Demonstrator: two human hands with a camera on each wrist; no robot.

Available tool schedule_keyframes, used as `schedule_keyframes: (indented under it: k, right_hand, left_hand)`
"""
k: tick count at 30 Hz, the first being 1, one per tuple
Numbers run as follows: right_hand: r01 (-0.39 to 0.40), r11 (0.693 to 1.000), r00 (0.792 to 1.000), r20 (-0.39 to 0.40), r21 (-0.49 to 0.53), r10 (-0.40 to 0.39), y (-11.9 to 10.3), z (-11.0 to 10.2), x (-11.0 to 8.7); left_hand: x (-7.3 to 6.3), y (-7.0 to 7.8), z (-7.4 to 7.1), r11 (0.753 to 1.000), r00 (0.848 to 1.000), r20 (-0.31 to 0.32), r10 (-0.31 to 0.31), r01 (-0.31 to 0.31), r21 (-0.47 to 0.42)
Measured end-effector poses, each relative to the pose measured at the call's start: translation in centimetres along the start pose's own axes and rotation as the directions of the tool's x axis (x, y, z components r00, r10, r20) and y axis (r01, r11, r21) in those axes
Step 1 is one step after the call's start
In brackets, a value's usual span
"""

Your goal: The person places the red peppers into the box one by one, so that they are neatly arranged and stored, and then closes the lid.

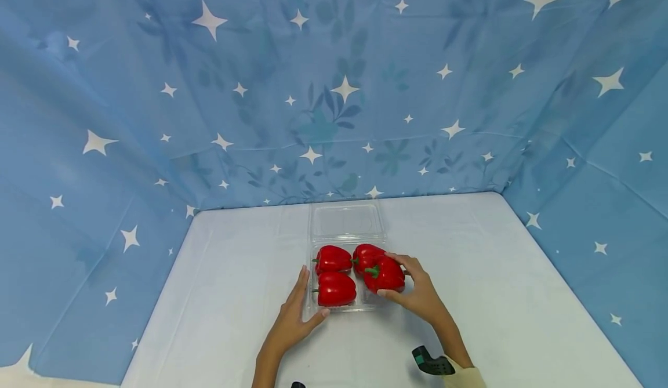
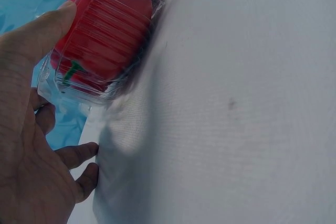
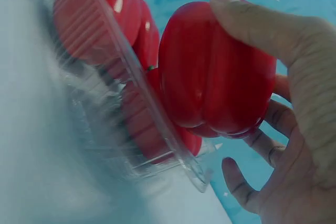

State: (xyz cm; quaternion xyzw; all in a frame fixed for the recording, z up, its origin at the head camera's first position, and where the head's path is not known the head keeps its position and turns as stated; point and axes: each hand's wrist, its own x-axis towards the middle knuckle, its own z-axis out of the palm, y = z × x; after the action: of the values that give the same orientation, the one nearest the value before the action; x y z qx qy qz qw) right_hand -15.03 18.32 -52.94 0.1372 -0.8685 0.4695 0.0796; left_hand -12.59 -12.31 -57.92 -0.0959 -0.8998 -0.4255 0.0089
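A clear plastic clamshell box lies with its lid folded back, away from me. Two red bell peppers sit along its left side, and another bell pepper is at the back right. My right hand grips a fourth red bell pepper between thumb and fingers. That pepper overlaps the box's front right part, its green stem pointing left in the head view. My left hand is by the box's left wall, fingers extended, its thumb at the front corner.
A white-covered table spreads around the box. Blue curtains with white stars and leaf prints hang behind it and at both sides. A dark band with a green part is on my right wrist, above a pale sleeve.
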Motion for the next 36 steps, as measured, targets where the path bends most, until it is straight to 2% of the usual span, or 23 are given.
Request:
schedule_keyframes:
  k: [6, 15, 23, 36]
  right_hand:
    - [0.036, 0.995, 0.999, 0.023, -0.092, -0.034, -0.1, 1.0, -0.1]
    - [0.076, 0.967, 0.997, 0.044, -0.241, -0.068, 0.0, 1.4, -0.1]
    - [0.078, 0.968, 0.995, 0.075, -0.24, -0.062, -0.3, 1.3, 0.0]
    - [0.071, 0.953, 0.993, 0.116, -0.293, -0.038, -0.5, 1.4, -0.1]
  left_hand:
    - [0.0, 0.2, -0.1, 1.0, 0.999, 0.015, -0.03, 0.03, 0.0]
    - [-0.1, 0.3, -0.1, 0.999, 0.999, 0.018, -0.037, 0.037, 0.002]
    - [0.1, 0.4, -0.3, 0.999, 0.999, 0.017, -0.041, 0.041, -0.001]
    - [-0.1, 0.2, -0.2, 0.999, 0.999, 0.019, -0.039, 0.039, -0.017]
